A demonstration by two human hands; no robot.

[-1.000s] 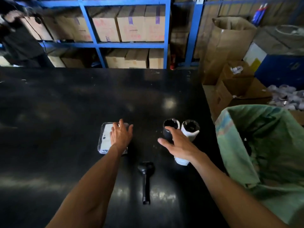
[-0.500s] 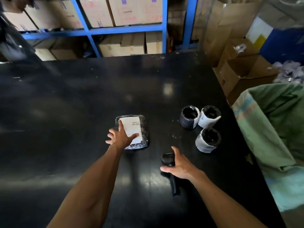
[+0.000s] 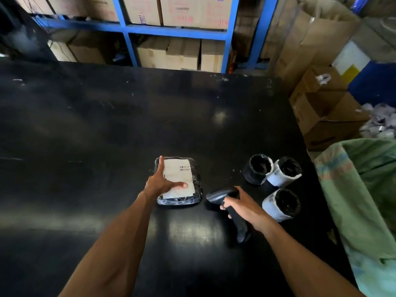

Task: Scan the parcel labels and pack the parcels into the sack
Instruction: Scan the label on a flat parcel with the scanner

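Note:
A flat parcel [image 3: 194, 179] in dark plastic lies on the black table [image 3: 107, 136], its white barcode label facing up. My left hand [image 3: 159, 182] rests on the parcel's left part with fingers spread straight. Just right of it, my right hand [image 3: 240, 205] grips the handle of a black barcode scanner [image 3: 222, 195], whose head points toward the parcel. Three round rolled parcels [image 3: 258, 169] [image 3: 285, 172] [image 3: 282, 203] stand in a cluster further right. The green sack [image 3: 364, 189] hangs open at the table's right edge.
Blue shelving [image 3: 128, 31] stacked with cardboard boxes runs behind the table. Open cardboard boxes [image 3: 321, 116] and a pile of small white packets [image 3: 379, 121] sit on the floor at the right, beyond the sack.
My right hand closed round the scanner's handle and raised its head off the table. My left hand kept its place on the flat parcel, which lies closer to me.

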